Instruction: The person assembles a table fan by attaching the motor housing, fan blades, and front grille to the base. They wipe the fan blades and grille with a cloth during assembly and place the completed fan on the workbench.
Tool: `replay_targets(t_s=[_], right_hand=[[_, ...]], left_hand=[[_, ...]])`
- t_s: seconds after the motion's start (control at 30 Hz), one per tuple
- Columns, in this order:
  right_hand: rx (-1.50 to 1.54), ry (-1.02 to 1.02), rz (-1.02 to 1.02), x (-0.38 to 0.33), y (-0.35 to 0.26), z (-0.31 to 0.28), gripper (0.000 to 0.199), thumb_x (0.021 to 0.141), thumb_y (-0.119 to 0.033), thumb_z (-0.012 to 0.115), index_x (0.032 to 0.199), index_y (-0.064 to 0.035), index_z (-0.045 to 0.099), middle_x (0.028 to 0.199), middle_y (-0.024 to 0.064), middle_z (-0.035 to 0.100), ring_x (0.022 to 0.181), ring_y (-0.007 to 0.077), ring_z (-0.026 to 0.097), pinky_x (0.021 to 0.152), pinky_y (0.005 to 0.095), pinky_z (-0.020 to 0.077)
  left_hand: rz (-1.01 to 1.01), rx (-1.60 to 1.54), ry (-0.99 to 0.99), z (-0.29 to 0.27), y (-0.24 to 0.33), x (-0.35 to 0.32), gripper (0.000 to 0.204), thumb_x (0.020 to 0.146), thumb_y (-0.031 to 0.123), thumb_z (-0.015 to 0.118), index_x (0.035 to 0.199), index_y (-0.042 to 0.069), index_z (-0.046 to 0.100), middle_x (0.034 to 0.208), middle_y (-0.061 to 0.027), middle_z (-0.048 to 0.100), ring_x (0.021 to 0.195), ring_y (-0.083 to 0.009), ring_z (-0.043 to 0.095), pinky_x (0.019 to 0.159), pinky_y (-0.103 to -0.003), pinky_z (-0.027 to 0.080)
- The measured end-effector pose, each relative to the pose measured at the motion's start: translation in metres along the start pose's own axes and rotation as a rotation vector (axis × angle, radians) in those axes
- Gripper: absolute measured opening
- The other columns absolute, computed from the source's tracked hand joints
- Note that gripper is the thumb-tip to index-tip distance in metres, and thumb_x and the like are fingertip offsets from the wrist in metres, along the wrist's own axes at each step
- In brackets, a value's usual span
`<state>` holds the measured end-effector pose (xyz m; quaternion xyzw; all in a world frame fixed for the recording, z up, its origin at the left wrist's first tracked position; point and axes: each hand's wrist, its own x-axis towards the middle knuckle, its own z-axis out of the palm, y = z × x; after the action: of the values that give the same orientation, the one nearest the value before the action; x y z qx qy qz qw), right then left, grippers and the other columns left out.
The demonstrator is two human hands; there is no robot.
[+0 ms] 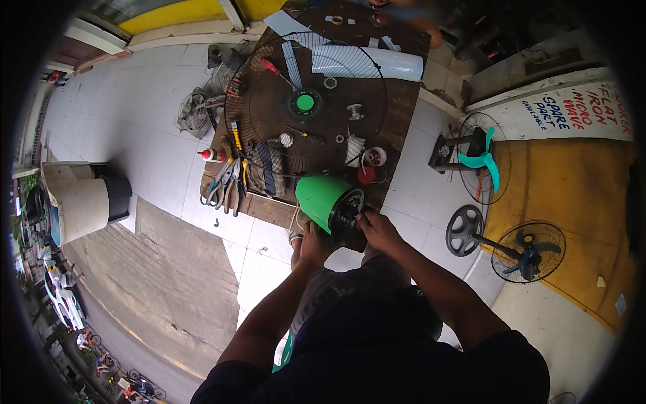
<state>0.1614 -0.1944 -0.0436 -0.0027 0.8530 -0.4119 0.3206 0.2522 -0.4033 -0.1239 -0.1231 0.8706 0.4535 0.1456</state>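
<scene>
A rounded, glossy green plastic housing [316, 196] with a round black end is held at the near edge of a dark brown wooden table [398, 108], the black end being turned to the right; whether its weight is borne by the tabletop cannot be told. Its near side is grasped by the partly hidden fingers of the left hand [313, 246], while the rim of the black end is touched by the bent fingers of the right hand [379, 231]; whether anything small is pinched there cannot be told. Beyond the housing, a round black wire grille with a green centre [305, 103] is laid, and to the left, metal pliers with coloured handles [231, 182] are set beside a folded striped cloth [268, 159]
</scene>
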Motion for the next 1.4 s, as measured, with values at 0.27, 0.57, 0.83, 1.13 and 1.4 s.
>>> replay_targets(t_s=[0.27,0.57,0.83,1.13,1.4], right_hand=[[-0.128,-0.111,0.115,-0.015,-0.048,0.016,0.041,0.110,-0.039,0.043,0.106,-0.0090,0.071,0.100,0.0182,0.075,0.104,0.0378,0.073,0.092,0.0650,0.0456],[0.544,-0.160,0.437,-0.037,-0.066,0.008,0.029,0.106,-0.033,0.050,0.097,-0.0079,0.061,0.080,0.0045,0.057,0.063,0.0154,0.054,0.053,0.0348,0.0425],[0.812,-0.041,0.537,-0.034,-0.083,-0.015,0.034,0.104,-0.040,0.055,0.086,-0.0113,0.058,0.072,-0.0029,0.050,0.053,0.0077,0.044,0.044,0.0288,0.0337],[0.633,0.123,0.293,-0.031,-0.057,-0.040,0.038,0.107,-0.042,0.054,0.092,-0.0074,0.062,0.074,0.0005,0.056,0.060,0.0106,0.050,0.053,0.0299,0.0399],[0.626,0.266,0.328,-0.063,0.028,-0.051,0.042,0.102,-0.041,0.055,0.124,-0.0059,0.062,0.105,0.0087,0.065,0.087,0.0187,0.063,0.073,0.0377,0.0520]], left_hand=[[-0.051,-0.133,0.080,-0.018,0.037,-0.021,0.057,0.073,0.013,0.074,0.126,0.000,0.059,0.117,-0.0257,0.062,0.113,-0.0491,0.058,0.096,-0.055,0.051],[-0.003,-0.148,-0.153,-0.069,0.039,-0.014,0.055,0.073,0.008,0.069,0.127,0.001,0.059,0.114,-0.0267,0.066,0.111,-0.0500,0.063,0.096,-0.055,0.052],[0.204,-0.126,-0.132,-0.041,0.041,-0.004,0.054,0.078,0.018,0.079,0.126,0.003,0.062,0.112,-0.0225,0.072,0.110,-0.0438,0.069,0.092,-0.048,0.056],[0.172,-0.106,-0.178,-0.044,0.051,0.013,0.037,0.081,0.017,0.073,0.116,0.004,0.069,0.110,-0.0196,0.075,0.108,-0.0372,0.073,0.089,-0.044,0.057],[0.091,-0.250,-0.406,-0.026,0.042,0.000,0.037,0.083,0.014,0.075,0.116,0.000,0.068,0.112,-0.0151,0.076,0.105,-0.0272,0.073,0.091,-0.040,0.056]])
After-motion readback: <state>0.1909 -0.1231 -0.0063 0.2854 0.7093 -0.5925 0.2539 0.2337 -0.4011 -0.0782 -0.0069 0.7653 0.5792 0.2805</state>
